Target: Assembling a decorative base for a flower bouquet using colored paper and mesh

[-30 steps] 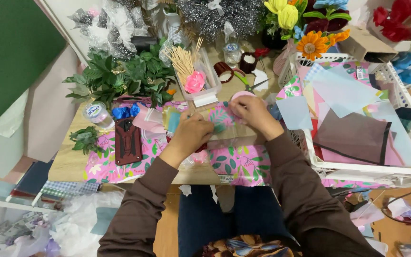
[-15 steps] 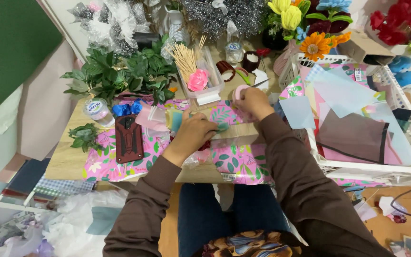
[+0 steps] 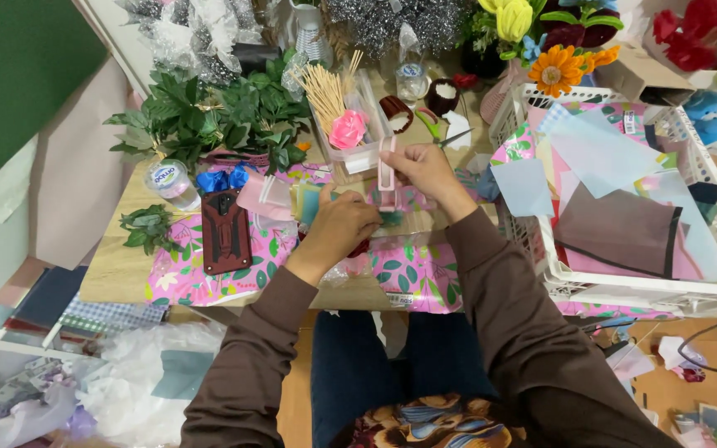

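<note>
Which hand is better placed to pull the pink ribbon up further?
Right, likely. The right hand pinches the ribbon at its raised top end, while the left hand sits low at its base, apparently holding it down.

Brown long sleeves, dark blue trousers

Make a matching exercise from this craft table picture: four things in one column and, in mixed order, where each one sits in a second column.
Things
1. pink ribbon strip
2. pink paper rose
3. dark phone case
4. sheets of coloured paper

Places
A. in the white basket
B. in the clear box with wooden sticks
C. held up by the right hand
D. flat on the flowered paper, beside the left hand

Pairs: 1-C, 2-B, 3-D, 4-A
</note>
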